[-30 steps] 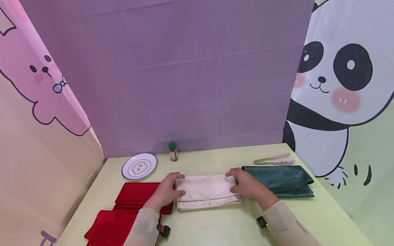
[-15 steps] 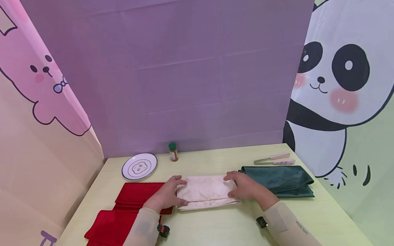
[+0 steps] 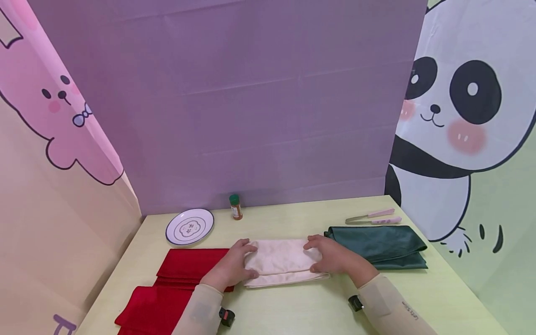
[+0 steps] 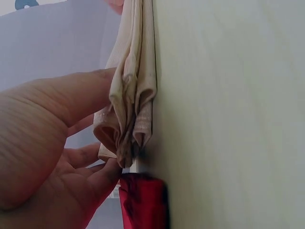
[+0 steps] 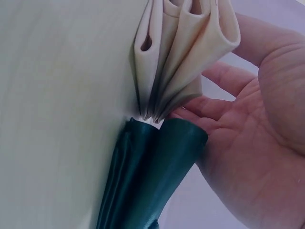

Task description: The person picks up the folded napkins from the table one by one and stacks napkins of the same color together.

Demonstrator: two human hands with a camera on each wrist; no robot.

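The folded cream cloth [image 3: 279,261] on the desk [image 3: 301,307] is clasped at its ends by the left hand [image 3: 232,266] and right hand [image 3: 331,257], each grip clamped on it.

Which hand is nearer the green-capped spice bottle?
Left. The left hand is just below the spice bottle; the right hand lies farther off, toward the green cloth.
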